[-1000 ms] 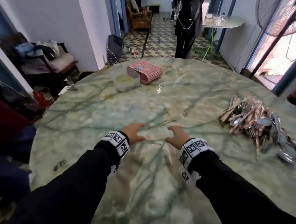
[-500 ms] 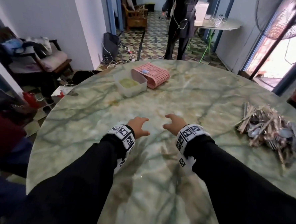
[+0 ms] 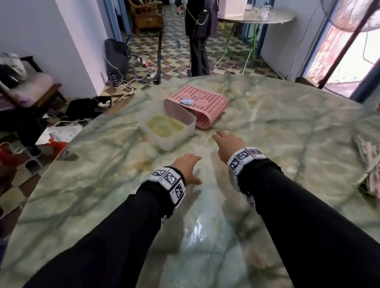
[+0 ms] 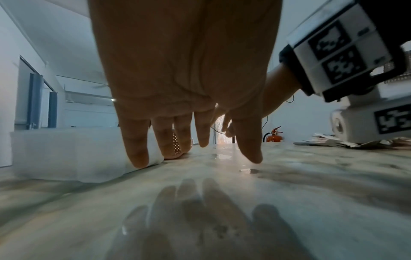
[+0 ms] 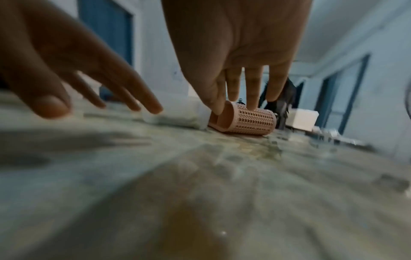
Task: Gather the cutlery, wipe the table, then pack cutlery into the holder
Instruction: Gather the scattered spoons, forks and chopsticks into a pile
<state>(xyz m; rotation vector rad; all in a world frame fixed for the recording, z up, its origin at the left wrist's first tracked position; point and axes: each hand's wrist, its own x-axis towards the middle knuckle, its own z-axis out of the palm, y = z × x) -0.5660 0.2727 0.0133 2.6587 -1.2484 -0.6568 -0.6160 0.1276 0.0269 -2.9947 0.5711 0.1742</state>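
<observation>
The pink perforated cutlery holder (image 3: 200, 102) lies on its side at the far part of the green marble table (image 3: 274, 131). Touching its near end stands a translucent tub (image 3: 167, 131) with a yellow-green cloth inside. A heap of cutlery (image 3: 377, 164) lies at the right edge. My left hand (image 3: 193, 168) hovers open just above the table, short of the tub. My right hand (image 3: 225, 143) reaches further ahead, fingers straight, close to the holder (image 5: 246, 121) and tub (image 5: 177, 114). Neither hand holds anything. In the left wrist view the tub (image 4: 66, 154) sits just beyond my fingers (image 4: 135, 149).
A person in dark clothes (image 3: 198, 33) stands beyond the table's far edge. A second round table (image 3: 254, 16) and a standing fan (image 3: 359, 11) are behind. Cluttered chairs and cables lie on the floor at the left (image 3: 32, 89).
Both hands have moved forward across the table toward the tub and the holder, the right one furthest. My view has swung left, so the cutlery heap now sits at the right edge.
</observation>
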